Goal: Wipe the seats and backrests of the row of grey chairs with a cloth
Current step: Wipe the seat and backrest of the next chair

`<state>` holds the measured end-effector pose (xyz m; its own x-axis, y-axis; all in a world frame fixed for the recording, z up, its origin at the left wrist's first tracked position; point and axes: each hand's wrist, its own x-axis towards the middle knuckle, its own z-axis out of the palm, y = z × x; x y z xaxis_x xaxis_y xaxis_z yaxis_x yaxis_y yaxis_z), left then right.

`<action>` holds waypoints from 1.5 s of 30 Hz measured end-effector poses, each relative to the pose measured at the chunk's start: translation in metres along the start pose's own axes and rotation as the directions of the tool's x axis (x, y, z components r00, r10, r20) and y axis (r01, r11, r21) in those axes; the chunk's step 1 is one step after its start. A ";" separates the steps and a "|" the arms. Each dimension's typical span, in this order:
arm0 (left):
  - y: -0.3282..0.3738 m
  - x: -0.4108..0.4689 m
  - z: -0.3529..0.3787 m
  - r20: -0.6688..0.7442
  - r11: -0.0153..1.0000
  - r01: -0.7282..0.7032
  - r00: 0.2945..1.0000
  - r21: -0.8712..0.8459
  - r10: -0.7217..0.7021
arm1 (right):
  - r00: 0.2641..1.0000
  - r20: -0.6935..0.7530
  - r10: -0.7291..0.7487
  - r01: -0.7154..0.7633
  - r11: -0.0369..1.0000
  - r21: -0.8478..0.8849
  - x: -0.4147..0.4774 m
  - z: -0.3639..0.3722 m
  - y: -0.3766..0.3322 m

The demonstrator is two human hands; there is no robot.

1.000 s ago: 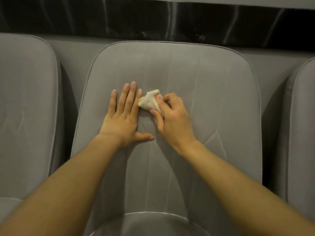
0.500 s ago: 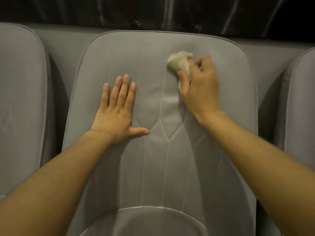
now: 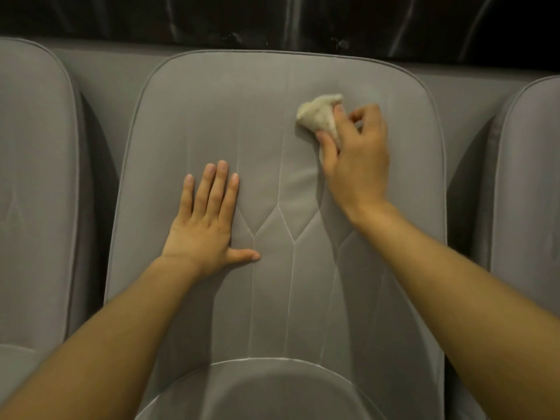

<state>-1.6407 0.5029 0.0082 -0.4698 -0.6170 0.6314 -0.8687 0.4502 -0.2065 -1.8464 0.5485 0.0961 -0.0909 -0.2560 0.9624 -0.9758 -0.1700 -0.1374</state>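
A grey chair backrest (image 3: 212, 116) with stitched seams fills the middle of the view, and the rounded edge of its seat (image 3: 272, 386) shows at the bottom. My right hand (image 3: 354, 156) grips a small crumpled cream cloth (image 3: 318, 115) and holds it against the upper right part of the backrest. Part of the cloth is hidden under the fingers. My left hand (image 3: 209, 219) lies flat on the backrest at centre left, fingers straight and thumb spread to the right.
A second grey chair (image 3: 33, 177) stands on the left and a third (image 3: 527, 192) on the right, each separated by a dark gap. A grey ledge and a dark glossy wall (image 3: 272, 19) run behind the chair tops.
My right hand carried the cloth from beside my left hand up and to the right, to the upper backrest. My left hand has stayed flat in the same spot.
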 end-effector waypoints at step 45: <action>0.009 -0.036 0.009 0.266 0.996 0.026 0.963 0.081 -0.047 | 0.961 0.213 -0.176 0.161 0.983 0.088 -0.134 0.007 -0.014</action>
<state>-1.6324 0.5236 -0.0229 -0.4532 -0.7871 0.4185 -0.8906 0.3800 -0.2498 -1.8190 0.5785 -0.0323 0.1271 -0.4188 0.8991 -0.9565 -0.2916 -0.0006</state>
